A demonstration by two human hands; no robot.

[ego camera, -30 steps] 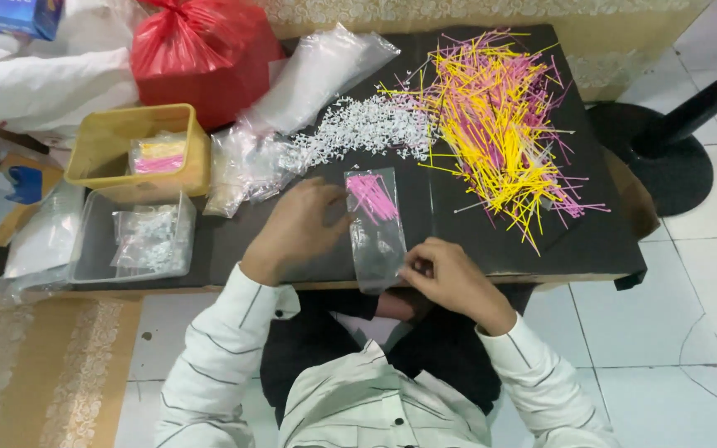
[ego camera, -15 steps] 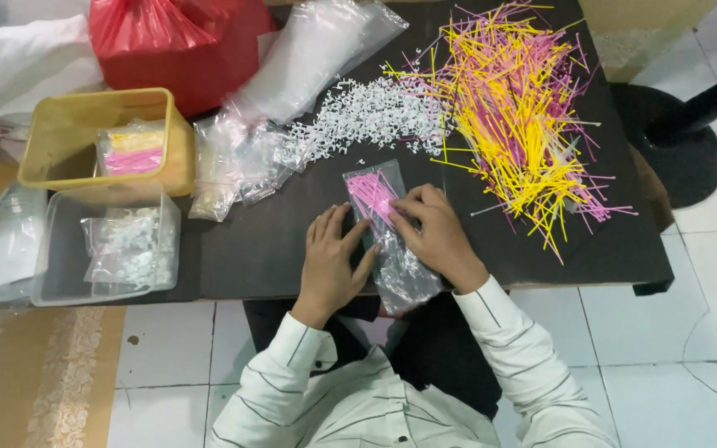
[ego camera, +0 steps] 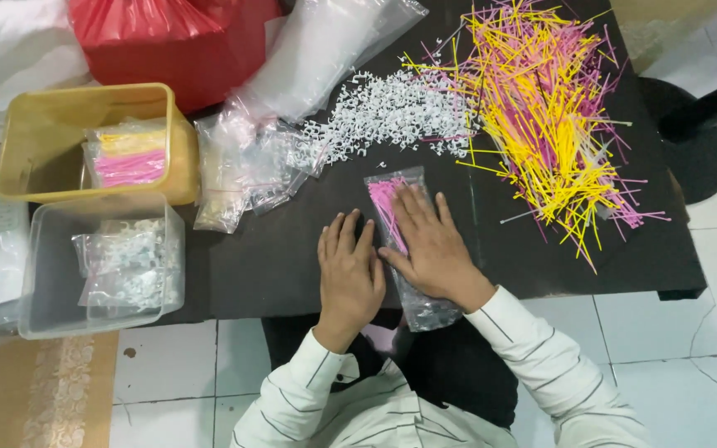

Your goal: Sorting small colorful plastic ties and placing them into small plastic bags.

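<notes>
Two hands: flat, open, palms down on the black table (ego camera: 275, 274).
Right hand (ego camera: 429, 245): pressing the clear bag (ego camera: 400, 241) of pink ties.
Left hand (ego camera: 348, 274): just left of it.
Bag: table's near edge.

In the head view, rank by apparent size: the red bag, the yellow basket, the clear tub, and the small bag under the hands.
1. Red bag, though partly cut off.
2 and 3. Yellow basket and clear tub look alike; unranked.
4. Small bag.

Right hand (ego camera: 431, 249) flat on bag (ego camera: 398, 207)
</notes>
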